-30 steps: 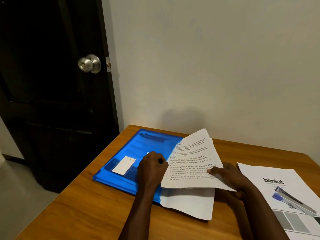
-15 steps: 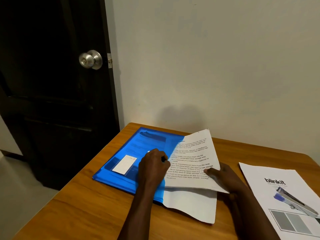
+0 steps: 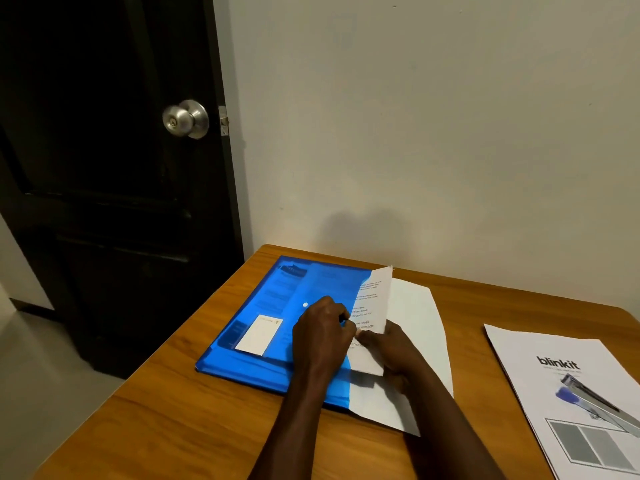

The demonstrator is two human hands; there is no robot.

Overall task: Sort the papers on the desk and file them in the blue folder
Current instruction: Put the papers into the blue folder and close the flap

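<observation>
Blue folder [image 3: 273,306] flat on surface [image 3: 173,417], 11 o'clock from your hands. Your left hand [image 3: 322,337] on its right edge, fingers curled; true grip or not, cannot tell. Your right hand [image 3: 393,351] pinches printed sheet [image 3: 374,306], left part under folder cover, free edge raised. Blank sheet [image 3: 424,320] beneath, jutting toward 4 o'clock. At 3 o'clock, well apart: blinkit sheet [image 3: 533,344], stapler [image 3: 588,398] on it. Dark door [image 3: 104,202], knob [image 3: 187,118] at 10 o'clock.
</observation>
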